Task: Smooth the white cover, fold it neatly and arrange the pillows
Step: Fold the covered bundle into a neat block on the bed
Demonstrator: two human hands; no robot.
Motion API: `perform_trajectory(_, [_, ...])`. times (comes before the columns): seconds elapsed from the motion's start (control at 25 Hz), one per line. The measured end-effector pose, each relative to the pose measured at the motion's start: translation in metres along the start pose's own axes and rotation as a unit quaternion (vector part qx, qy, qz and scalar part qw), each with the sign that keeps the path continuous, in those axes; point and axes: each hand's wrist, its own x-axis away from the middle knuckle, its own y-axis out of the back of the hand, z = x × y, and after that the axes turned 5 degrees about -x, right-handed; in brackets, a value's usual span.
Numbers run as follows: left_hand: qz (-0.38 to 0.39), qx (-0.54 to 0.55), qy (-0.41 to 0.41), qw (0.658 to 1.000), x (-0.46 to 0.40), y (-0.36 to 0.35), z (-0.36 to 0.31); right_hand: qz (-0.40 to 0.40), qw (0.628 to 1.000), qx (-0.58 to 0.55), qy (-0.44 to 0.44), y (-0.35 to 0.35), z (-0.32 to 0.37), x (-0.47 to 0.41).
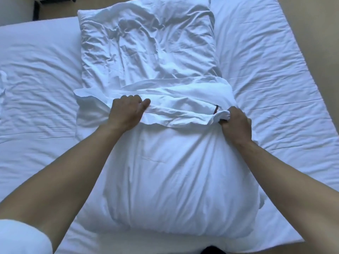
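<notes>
Nearest the camera, a white sleeve [22, 235] covers the person's left upper arm at the lower left corner, and both bare forearms reach forward over the bed [36, 88]. Between the arms lies the near pillow [174, 180], plump and fairly smooth, its long side running away from the camera, resting on the white sheet [275, 79] that covers the bed.

At the far end of this pillow the loose open edge of its white cover [174, 101] is bunched into a rumpled band across the pillow's width. Left hand [126, 110] grips the left part of this band, its fingers [128, 98] curled over the fabric and the thumb pressed against it. Right hand [236, 123] clutches the right part, fingers clamped round a small wad of cloth gathered at the knuckles. A thin dark sliver [216, 109] shows just beside that wad; what it is cannot be told.

Beyond the band, touching it, lies the far pillow [146, 39], heavily creased, lined up end to end with the near one and reaching to the far side of the bed. Tan floor [302, 19] shows past the bed at the upper right, and a dark piece of furniture [39, 6] stands at the upper left.
</notes>
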Motion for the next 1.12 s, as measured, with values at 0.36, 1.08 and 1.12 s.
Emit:
perform_trajectory(0.36, [0.022,-0.149,-0.088,0.985,0.004,-0.048,0.006,-0.132,0.988,0.057,-0.049,0.0,-0.025,0.059])
perform_trajectory(1.08, [-0.04,0.011,-0.055,0.998,-0.04,-0.016,0.012,-0.264,0.899,-0.349,0.037,0.06,0.028,0.03])
perform_trajectory(1.12, [-0.085,-0.002,-0.024,0.996,-0.043,-0.004,0.017,-0.273,0.898,-0.343,0.032,0.062,0.032,0.014])
